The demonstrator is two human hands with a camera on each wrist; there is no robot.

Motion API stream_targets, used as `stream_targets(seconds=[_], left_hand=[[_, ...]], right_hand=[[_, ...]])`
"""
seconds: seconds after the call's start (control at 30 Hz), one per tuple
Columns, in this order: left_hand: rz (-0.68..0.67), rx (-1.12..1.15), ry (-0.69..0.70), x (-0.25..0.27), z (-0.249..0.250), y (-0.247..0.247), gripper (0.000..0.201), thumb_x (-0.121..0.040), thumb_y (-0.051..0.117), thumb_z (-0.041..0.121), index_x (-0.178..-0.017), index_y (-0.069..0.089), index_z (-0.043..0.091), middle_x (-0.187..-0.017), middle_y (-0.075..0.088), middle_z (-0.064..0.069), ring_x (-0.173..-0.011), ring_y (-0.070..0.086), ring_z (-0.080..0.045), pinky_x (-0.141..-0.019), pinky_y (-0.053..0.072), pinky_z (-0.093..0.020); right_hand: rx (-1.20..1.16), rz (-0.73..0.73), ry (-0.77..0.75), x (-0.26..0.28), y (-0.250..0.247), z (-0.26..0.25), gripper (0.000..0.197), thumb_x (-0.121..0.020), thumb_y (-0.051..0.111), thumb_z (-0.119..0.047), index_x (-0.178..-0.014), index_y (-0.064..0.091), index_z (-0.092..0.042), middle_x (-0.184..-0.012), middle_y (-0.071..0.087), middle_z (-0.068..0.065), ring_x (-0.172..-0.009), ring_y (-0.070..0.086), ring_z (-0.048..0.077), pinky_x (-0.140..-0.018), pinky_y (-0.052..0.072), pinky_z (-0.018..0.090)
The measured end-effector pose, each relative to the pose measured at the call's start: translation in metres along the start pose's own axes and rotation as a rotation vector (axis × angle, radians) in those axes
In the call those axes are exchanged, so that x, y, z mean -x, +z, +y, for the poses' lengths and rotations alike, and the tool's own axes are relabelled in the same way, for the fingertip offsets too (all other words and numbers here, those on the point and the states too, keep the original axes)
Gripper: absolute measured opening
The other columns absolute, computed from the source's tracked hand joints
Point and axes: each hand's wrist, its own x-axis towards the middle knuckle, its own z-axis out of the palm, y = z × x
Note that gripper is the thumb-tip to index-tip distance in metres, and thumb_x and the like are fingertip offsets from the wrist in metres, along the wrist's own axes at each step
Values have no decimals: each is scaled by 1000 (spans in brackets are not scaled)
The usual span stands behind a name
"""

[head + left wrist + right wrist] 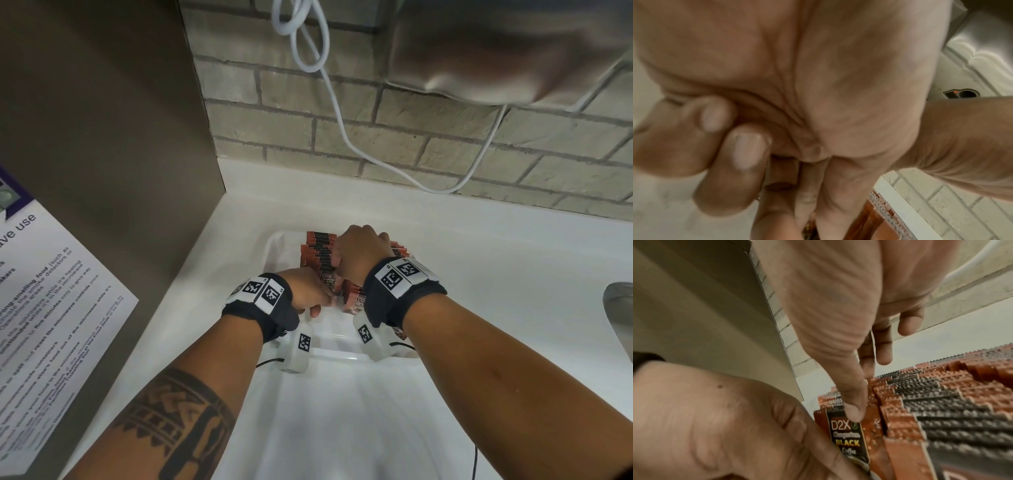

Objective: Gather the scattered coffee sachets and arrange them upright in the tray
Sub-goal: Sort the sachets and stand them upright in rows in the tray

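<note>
A white tray (274, 248) sits on the white counter and holds several rows of orange-and-black coffee sachets (317, 251) standing upright. My right hand (337, 263) reaches down over the rows. Its thumb (852, 405) presses the top of the front sachet (849, 439), labelled D2X Black Coffee, and its fingers (882, 352) reach down behind the neighbouring sachets (941, 402). My left hand (323, 298) is just left of it and pinches the same front sachet at its side, with the other fingers (744, 151) curled into the palm.
A brown cabinet side (120, 137) with a printed notice (51, 308) walls off the left. A brick wall (428, 137) with a hanging white cable (337, 113) is behind. A steel sink (618, 308) lies at the right. Bare tray floor (339, 329) shows in front of the sachets.
</note>
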Motion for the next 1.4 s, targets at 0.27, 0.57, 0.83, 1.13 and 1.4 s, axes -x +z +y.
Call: stream_targets(seconds=[0.27,0.57,0.83,1.13,1.4], left_hand=[[8,7,14,1,0,0,31,-95,57,29,-107,73,5,-63,67,6,-50,47,-15,-51,39,-23],[9,25,11,5,1,0,31,-95,57,30,-106,73,5,-63,67,6,-51,48,-15,-51,39,-23],[-9,36,6,7,2,1,27,-97,58,29,-113,71,12,-63,68,7,-50,47,-12,-51,40,-21],[28,48,-16,8,5,3,32,-97,58,31,-116,72,8,-63,68,9,-51,47,-13,-52,41,-21],[33,32,-9,13,6,3,31,-97,57,32,-111,72,8,-64,69,8,-51,48,-13,-51,41,-21]], right_hand=[[-53,34,0,3,2,1,26,-81,74,-33,-105,71,-24,-109,61,-2,-110,53,23,-95,39,43],[-97,38,-6,6,-7,4,24,-83,74,-35,-103,72,-24,-112,60,-2,-112,52,23,-100,40,44],[-118,53,16,14,-17,13,14,-85,68,-28,-98,74,-25,-111,58,-1,-111,53,23,-99,41,43],[-100,43,12,22,-9,10,18,-86,67,-30,-103,72,-27,-110,59,-1,-110,53,23,-98,41,43],[-97,47,-2,23,-7,8,26,-88,68,-35,-112,69,-26,-119,56,0,-116,50,23,-101,38,44]])
